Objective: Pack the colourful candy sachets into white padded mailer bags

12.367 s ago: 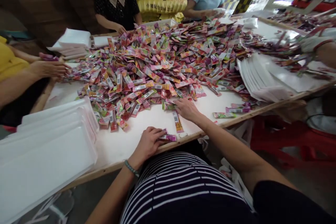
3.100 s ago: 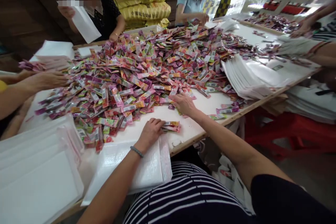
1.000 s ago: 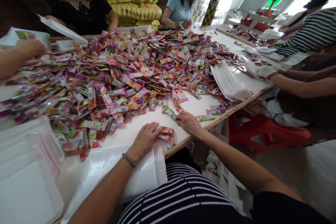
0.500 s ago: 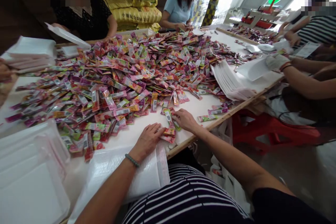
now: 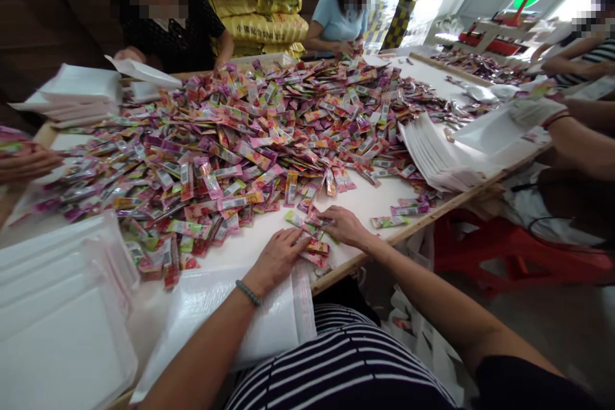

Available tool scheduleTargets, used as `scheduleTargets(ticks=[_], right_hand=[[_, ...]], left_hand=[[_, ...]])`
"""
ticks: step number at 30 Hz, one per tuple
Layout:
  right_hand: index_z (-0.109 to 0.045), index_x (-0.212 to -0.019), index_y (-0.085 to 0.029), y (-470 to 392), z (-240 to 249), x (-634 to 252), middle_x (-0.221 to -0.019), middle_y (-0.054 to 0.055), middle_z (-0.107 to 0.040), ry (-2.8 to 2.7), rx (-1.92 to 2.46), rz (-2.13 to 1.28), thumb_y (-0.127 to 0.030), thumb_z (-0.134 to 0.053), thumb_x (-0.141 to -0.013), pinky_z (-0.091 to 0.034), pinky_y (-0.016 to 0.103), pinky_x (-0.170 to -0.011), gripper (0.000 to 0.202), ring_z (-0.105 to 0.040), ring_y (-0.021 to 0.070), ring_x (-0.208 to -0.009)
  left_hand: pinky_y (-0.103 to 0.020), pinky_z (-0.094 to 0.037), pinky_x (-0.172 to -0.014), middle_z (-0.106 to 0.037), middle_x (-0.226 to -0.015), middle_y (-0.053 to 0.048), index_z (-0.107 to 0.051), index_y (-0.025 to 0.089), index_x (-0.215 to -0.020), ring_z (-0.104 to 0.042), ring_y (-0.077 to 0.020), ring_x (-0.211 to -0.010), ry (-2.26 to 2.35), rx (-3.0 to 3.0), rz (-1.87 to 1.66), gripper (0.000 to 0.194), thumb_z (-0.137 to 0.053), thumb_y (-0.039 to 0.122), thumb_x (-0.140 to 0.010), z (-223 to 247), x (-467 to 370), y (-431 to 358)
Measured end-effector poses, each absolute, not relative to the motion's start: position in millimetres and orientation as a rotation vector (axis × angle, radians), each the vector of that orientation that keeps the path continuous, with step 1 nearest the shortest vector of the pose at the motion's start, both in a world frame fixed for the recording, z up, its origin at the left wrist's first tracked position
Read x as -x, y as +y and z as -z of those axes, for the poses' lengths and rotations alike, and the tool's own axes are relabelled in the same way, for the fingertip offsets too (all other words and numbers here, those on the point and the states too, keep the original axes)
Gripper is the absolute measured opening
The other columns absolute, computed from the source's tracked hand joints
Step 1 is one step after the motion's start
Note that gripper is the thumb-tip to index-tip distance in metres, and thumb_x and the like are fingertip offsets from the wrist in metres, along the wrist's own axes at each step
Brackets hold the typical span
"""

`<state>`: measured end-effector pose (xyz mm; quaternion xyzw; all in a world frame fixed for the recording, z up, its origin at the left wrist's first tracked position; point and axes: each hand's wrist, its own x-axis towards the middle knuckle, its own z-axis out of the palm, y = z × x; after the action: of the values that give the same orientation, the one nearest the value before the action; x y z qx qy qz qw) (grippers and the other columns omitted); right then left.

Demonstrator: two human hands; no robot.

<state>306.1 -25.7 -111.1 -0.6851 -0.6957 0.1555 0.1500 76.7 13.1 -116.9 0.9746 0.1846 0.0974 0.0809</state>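
Observation:
My left hand (image 5: 278, 255), with a beaded bracelet at the wrist, lies low over the table. Its fingers and thumb close on a few small printed sachets (image 5: 317, 247), red, yellow and green. Just to the right, my right hand (image 5: 346, 225) pinches another sachet (image 5: 314, 214) against this little group. Both hands nearly meet at the near edge of the table. Beneath my left forearm is a white bubble mailer (image 5: 216, 307). Beyond my hands spreads a large heap of the same sachets (image 5: 269, 134).
White mailers (image 5: 52, 307) are stacked at left, others (image 5: 432, 154) at right. Several people sit around the table; a gloved hand (image 5: 535, 109) touches a mailer at right. The wooden table edge (image 5: 408, 227) runs diagonally. A red stool (image 5: 509, 250) stands below.
My right hand has brought a sachet up beside those at my left hand; the green one there now lies more sideways. The view has shifted slightly left. A hand with sachets shows at far left.

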Motion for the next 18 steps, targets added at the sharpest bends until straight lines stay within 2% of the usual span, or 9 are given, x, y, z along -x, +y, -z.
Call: scheduleTargets(ticks=[5,9,11,14,16,18], right_hand=[[-0.072,-0.109,-0.021,-19,107,-305,-0.105,0.007,-0.070,-2.266,1.626,-0.514,-0.025,-0.059,-0.089,-0.044,0.025,-0.086,0.024,-0.063,0.0176,-0.099],[-0.071,-0.108,-0.025,0,88,-301,-0.102,0.004,-0.072,-2.458,1.501,-0.621,-0.027,-0.049,-0.095,-0.045,0.025,-0.083,0.027,-0.063,0.0166,-0.093],[-0.068,-0.115,-0.025,18,77,-298,-0.107,0.006,-0.070,-2.477,1.533,-0.473,-0.019,-0.045,-0.094,-0.043,0.027,-0.085,0.032,-0.060,0.0180,-0.098],[-0.061,-0.127,-0.023,53,66,-290,-0.126,0.012,-0.058,-2.500,1.550,-0.020,-0.010,-0.044,-0.090,-0.038,0.036,-0.091,0.042,-0.049,0.0237,-0.111],[-0.063,-0.122,-0.023,73,61,-285,-0.132,0.013,-0.053,-2.587,1.493,0.163,-0.014,-0.045,-0.091,-0.034,0.040,-0.092,0.037,-0.044,0.0268,-0.114],[-0.068,-0.109,-0.022,85,57,-281,-0.130,0.012,-0.054,-2.672,1.415,0.224,-0.021,-0.047,-0.093,-0.031,0.042,-0.093,0.027,-0.041,0.0279,-0.115]], left_hand=[[-0.041,-0.046,-0.094,-0.061,-0.123,-0.012,-0.051,0.019,-0.130,-0.055,-0.0241,-0.114,0.547,-2.874,-0.311,0.043,-0.051,0.012,-0.088,104,-76,10],[-0.044,-0.045,-0.088,-0.063,-0.116,-0.014,-0.051,0.017,-0.129,-0.056,-0.0279,-0.106,0.649,-2.868,-0.250,0.048,-0.062,0.024,-0.082,90,-73,8],[-0.046,-0.043,-0.089,-0.063,-0.115,-0.013,-0.056,0.018,-0.121,-0.056,-0.0285,-0.106,0.688,-2.866,-0.230,0.045,-0.066,0.029,-0.079,86,-71,9],[-0.050,-0.036,-0.099,-0.062,-0.116,-0.012,-0.059,0.020,-0.115,-0.055,-0.0284,-0.109,0.735,-2.865,-0.230,0.042,-0.069,0.034,-0.076,87,-69,11],[-0.052,-0.032,-0.105,-0.058,-0.124,-0.015,-0.057,0.020,-0.121,-0.052,-0.0296,-0.117,0.770,-2.870,-0.262,0.051,-0.070,0.039,-0.075,90,-68,13],[-0.054,-0.029,-0.108,-0.049,-0.136,-0.018,-0.052,0.020,-0.128,-0.045,-0.0327,-0.125,0.826,-2.866,-0.314,0.064,-0.071,0.047,-0.074,94,-67,15]])
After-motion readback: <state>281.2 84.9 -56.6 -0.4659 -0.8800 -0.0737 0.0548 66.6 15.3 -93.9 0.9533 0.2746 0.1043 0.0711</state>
